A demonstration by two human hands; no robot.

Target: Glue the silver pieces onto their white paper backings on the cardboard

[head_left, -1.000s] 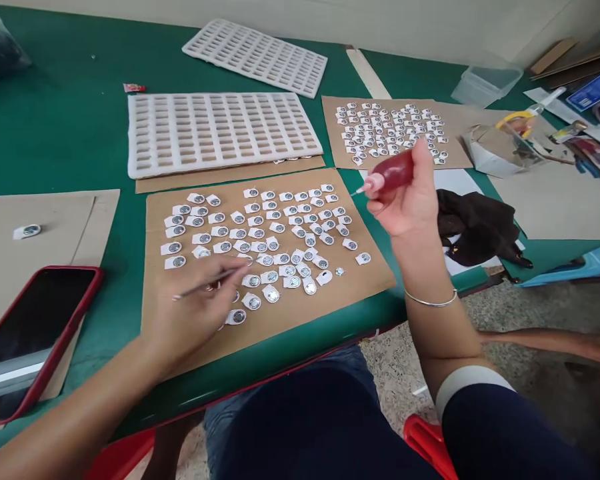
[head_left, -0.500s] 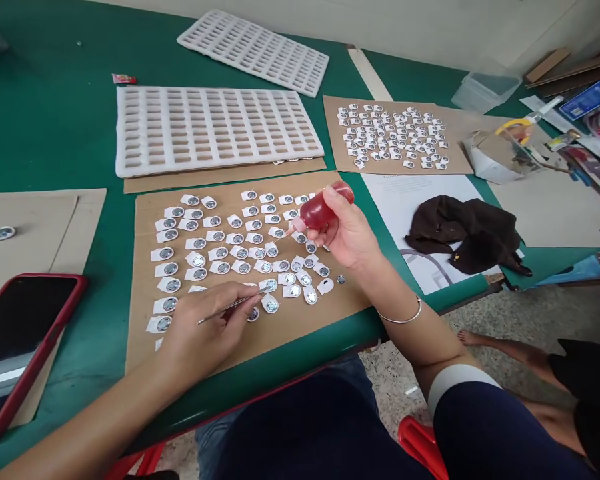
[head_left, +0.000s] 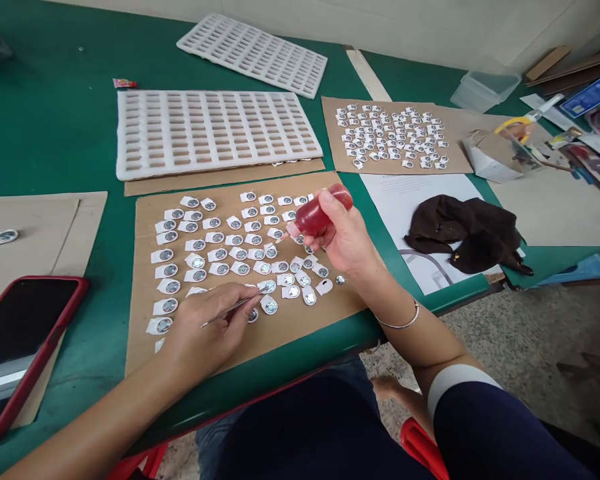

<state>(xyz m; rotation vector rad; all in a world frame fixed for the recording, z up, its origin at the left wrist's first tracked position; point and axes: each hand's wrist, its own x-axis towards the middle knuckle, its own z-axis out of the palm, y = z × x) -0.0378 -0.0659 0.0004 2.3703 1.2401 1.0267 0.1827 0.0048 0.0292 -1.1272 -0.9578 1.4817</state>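
Note:
My left hand [head_left: 207, 327] is closed on thin metal tweezers [head_left: 229, 311], whose tips reach a small white tab with a round silvery disc [head_left: 267, 287]. Several more such tabs lie in rough rows on a brown cardboard sheet [head_left: 140, 230]; my left hand hides some of them. My right hand [head_left: 347, 233] grips a red squeeze bottle [head_left: 323, 209] above the same sheet, its narrow nozzle tilted down to the left. A tab with a dark hole [head_left: 324, 287] and a loose round disc [head_left: 340, 280] lie near the sheet's right edge.
Behind the sheet lie white slotted trays [head_left: 205, 160]. A second cardboard [head_left: 337, 157] with tabs is at back right, beside a dark cloth [head_left: 463, 230] on paper. A red-cased phone [head_left: 25, 320] rests at left. Scissors [head_left: 525, 122] stand in a container at right.
The red bottle and my right hand have shifted slightly left and down. My left hand and the tweezers stay at about the same tab. The person's leg at right has moved out of sight.

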